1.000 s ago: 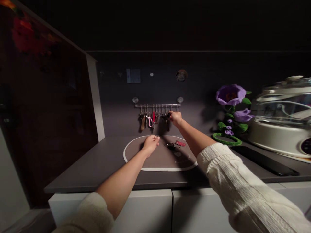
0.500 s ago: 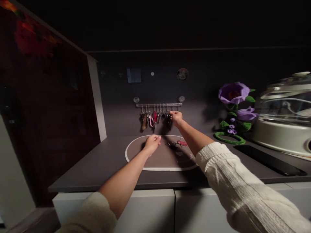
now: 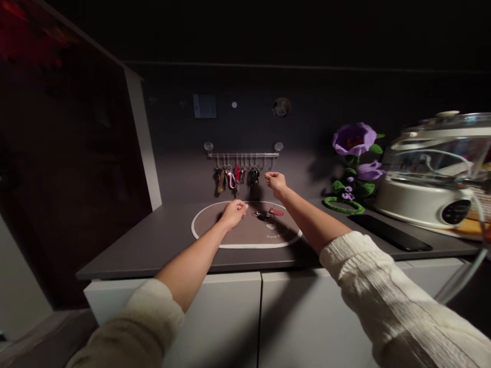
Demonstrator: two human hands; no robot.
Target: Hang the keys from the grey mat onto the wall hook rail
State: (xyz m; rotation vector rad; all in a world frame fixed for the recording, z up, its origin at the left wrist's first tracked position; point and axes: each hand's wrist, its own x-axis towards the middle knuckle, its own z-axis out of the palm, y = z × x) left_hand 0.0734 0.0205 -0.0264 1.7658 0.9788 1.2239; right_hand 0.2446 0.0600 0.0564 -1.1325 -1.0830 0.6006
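Head view: shows a black phone (image 3: 389,232) lying flat on the bench (image 3: 134,245), well to the right. Over the oval mat (image 3: 209,225), holds the left hand (image 3: 232,214) low, thumb and fingers curled almost together; shows nothing between them, but cannot tell about the palm. Nearby to the right, has a red-tagged key set (image 3: 276,212) lying loose on the mat, off the hooks. Farther and higher, holds the right hand (image 3: 276,183) in a closed pinch, apart from the hanging keys, with nothing visible in the grip. At the wall, carries a brown-tagged key set (image 3: 221,182), pink loop (image 3: 231,180) and dark bunch (image 3: 254,175) below the hook rail (image 3: 243,155): several hung, at least one set down.
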